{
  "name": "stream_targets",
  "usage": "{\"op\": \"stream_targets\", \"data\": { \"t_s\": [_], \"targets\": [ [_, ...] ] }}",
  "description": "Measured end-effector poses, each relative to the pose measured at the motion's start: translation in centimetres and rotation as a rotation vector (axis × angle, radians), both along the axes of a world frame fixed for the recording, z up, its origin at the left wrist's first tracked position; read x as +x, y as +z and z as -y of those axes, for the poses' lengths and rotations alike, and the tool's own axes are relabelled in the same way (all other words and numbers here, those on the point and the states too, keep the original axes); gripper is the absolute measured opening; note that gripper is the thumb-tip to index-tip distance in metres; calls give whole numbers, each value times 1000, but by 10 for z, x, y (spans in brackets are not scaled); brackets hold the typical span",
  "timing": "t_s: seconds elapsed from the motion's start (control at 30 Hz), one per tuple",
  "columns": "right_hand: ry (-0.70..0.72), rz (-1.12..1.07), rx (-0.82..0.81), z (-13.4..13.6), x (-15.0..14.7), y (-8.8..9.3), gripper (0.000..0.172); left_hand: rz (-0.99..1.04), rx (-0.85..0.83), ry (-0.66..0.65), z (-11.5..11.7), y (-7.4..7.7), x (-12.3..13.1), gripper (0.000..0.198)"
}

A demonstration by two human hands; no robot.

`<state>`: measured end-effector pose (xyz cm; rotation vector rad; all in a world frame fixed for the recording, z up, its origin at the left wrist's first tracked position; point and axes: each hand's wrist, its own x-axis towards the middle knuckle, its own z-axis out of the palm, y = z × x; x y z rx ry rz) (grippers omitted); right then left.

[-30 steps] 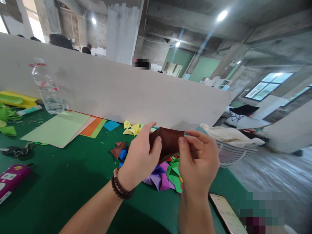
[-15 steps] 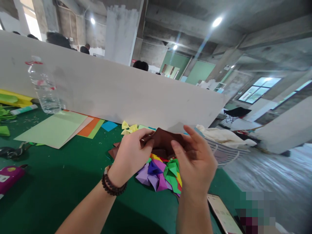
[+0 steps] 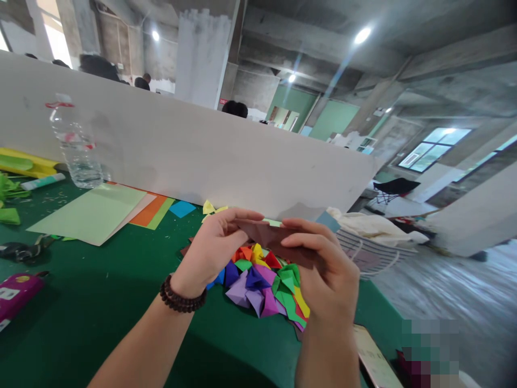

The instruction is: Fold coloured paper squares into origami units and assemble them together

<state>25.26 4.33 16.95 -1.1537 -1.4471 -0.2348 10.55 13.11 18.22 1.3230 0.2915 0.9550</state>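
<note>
Brown paper [image 3: 267,235] is held above the tabletop [image 3: 100,307], its long axis running left to right between the left hand [image 3: 214,249] and right hand [image 3: 329,261], neither nearer. The left pinches one end; the right, fingers bent, grips the other. Folded pieces [image 3: 257,279] lie beneath; a bottle [image 3: 78,145] stands far left.

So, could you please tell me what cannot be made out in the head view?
In the head view:
Brown paper: partly hidden by left hand and right hand.
Smartphone: cut off by bottom edge.
Purple object: cut off by left edge.
People: mostly hidden behind white partition.
</note>
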Motion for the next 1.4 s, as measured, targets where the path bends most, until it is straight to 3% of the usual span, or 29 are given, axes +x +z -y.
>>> {"op": "stream_targets", "data": {
  "t_s": [0.17, 0.37, 0.5, 0.73, 0.93, 1.17, 1.4],
  "targets": [
    [-135, 168, 4, -3, 0, -1, 18, -20, -36, 46, 4, 5, -3, 27],
    [-128, 265, -40, -4, -5, -2, 30, -65, 94, 186, 7, 3, 0, 32],
    [-77, 135, -47, -3, -8, -3, 45, -85, 176, 293, 4, -2, 1, 27],
    [-28, -44, 11, -5, -8, -9, 34, -56, 400, 488, 9, -4, 6, 25],
    [2, -94, 105, -7, -9, -11, 37, -41, 324, 456, 16, -3, 11, 29],
    [40, 54, 151, -8, -13, -7, 36, 2, 122, 360, 9, 1, 8, 24],
    [73, 135, 195, -7, -13, -4, 38, 20, 155, 360, 10, -1, 9, 21]
  ]
}}
